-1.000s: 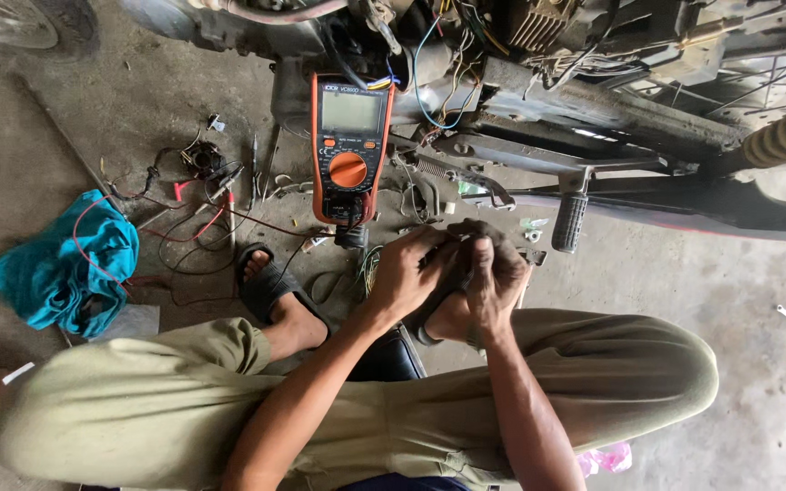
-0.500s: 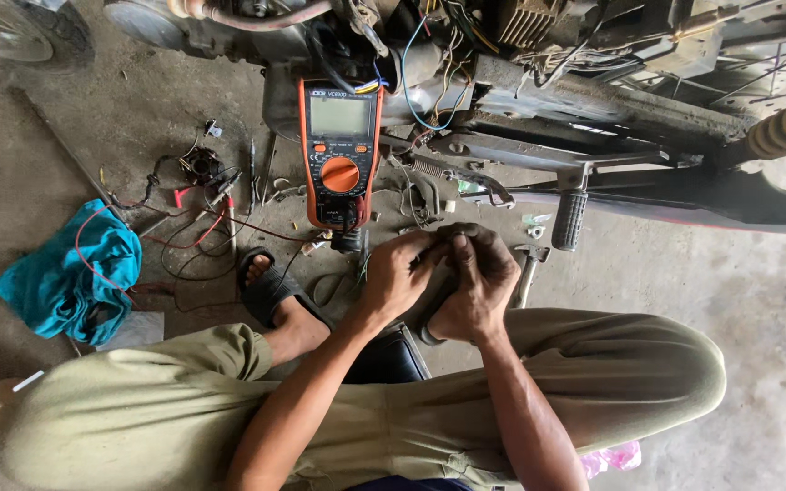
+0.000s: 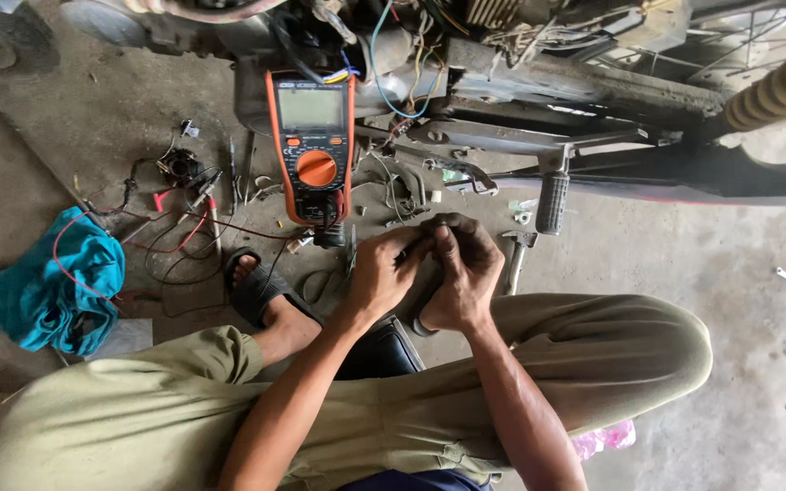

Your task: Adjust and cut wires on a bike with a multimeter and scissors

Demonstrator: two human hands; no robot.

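Below orange multimeter (image 3: 312,150), left hand (image 3: 384,273) and right hand (image 3: 464,271) still pressed together, fingers curled around something small, unidentifiable; grip unchanged.

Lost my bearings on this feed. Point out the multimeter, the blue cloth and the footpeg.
multimeter (image 3: 317,168): head view, on its orange dial.
blue cloth (image 3: 52,282): head view, on the middle of the bundle.
footpeg (image 3: 552,202): head view, on its ribbed rubber sleeve.
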